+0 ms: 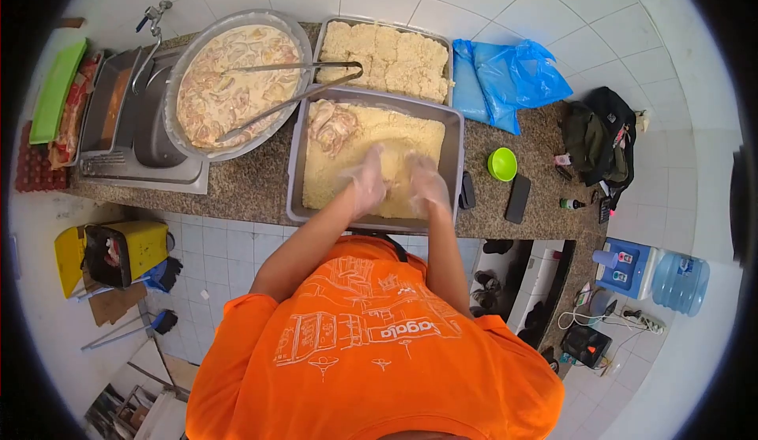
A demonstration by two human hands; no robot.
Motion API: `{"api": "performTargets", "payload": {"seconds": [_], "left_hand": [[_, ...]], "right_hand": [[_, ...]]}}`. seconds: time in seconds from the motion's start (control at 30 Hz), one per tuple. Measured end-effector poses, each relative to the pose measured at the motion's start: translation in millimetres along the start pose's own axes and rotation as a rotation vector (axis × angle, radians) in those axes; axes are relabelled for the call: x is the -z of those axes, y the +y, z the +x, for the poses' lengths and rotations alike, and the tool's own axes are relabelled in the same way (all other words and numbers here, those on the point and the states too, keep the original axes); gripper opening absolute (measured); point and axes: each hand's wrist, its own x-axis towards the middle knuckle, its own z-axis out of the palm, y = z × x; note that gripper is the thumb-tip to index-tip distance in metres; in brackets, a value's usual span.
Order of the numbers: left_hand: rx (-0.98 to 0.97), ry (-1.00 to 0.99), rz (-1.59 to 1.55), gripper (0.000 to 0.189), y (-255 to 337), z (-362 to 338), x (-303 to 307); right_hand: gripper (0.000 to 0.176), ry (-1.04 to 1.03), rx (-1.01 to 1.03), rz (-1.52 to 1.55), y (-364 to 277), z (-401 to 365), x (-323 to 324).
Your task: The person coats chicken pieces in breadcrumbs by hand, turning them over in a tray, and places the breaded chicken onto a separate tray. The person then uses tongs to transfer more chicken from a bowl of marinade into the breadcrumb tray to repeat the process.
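Observation:
Both of my hands wear clear plastic gloves and reach into a grey tray [295, 167] of pale breading crumbs [328, 191]. My left hand [367, 182] is left of the tray's middle, and my right hand [427, 179] is near its right wall. Between them the crumbs look stirred and blurred; I cannot make out whether a piece lies there. Crumbs and motion blur hide most of the fingers. A raw chicken piece [332, 128], partly dusted, lies in the tray's upper left corner, apart from my hands.
Left stands a big bowl [302, 53] of chicken in creamy liquid, with metal tongs [316, 86] across its rim. Behind is a tray of breaded pieces [387, 57]. A blue bag [513, 80], green bowl [501, 164] and phone [517, 199] lie right. A sink [154, 152] is far left.

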Motion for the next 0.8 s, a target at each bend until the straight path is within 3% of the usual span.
{"api": "performTargets", "payload": {"seconds": [0.07,0.1,0.17,0.2,0.27,0.37,0.4,0.47,0.5,0.57,0.6,0.67,0.7,0.77,0.8], "left_hand": [[-0.026,-0.008,0.061,0.046,22,-24,-15],[-0.035,0.039,0.056,0.048,30,-36,-20],[-0.053,0.09,0.046,0.05,34,-44,-13],[-0.046,0.132,-0.019,0.053,31,-43,-3],[-0.029,0.176,-0.075,0.057,24,-58,7],[-0.075,0.212,0.014,0.061,29,-73,19],[-0.068,0.284,-0.023,0.063,15,-68,40],[-0.081,0.338,-0.057,0.065,14,-61,59],[-0.098,0.292,-0.059,0.067,13,-63,63],[-0.077,0.264,-0.062,0.069,1,-75,69],[-0.051,0.327,-0.087,0.07,10,-73,65],[-0.046,0.379,-0.116,0.071,23,-66,65],[-0.067,0.358,-0.112,0.072,21,-64,72],[-0.073,0.35,-0.11,0.072,16,-69,81],[-0.078,0.349,-0.133,0.074,15,-71,81]], "right_hand": [[0.048,0.109,0.347,-0.756,-19,6,22],[0.048,0.112,0.35,-0.757,-16,14,18],[0.042,0.469,0.754,-1.218,-1,34,-5],[0.042,0.465,0.759,-1.214,3,44,-14],[0.031,-0.184,0.667,-0.462,14,69,-34],[0.029,-0.052,0.775,-0.352,157,202,-135],[0.029,-0.067,0.759,-0.346,165,194,-121],[0.011,-0.111,0.905,-1.089,137,195,-61],[0.011,-0.105,0.913,-1.098,118,195,-56],[0.022,-0.17,0.287,0.192,102,156,-70],[0.022,-0.16,0.289,0.193,89,141,-50],[0.024,0.102,0.76,-0.444,45,108,3],[0.024,0.099,0.78,-0.448,20,93,15],[0.035,0.288,0.023,-0.205,-9,59,17],[0.035,0.288,0.014,-0.206,-5,60,8]]}}
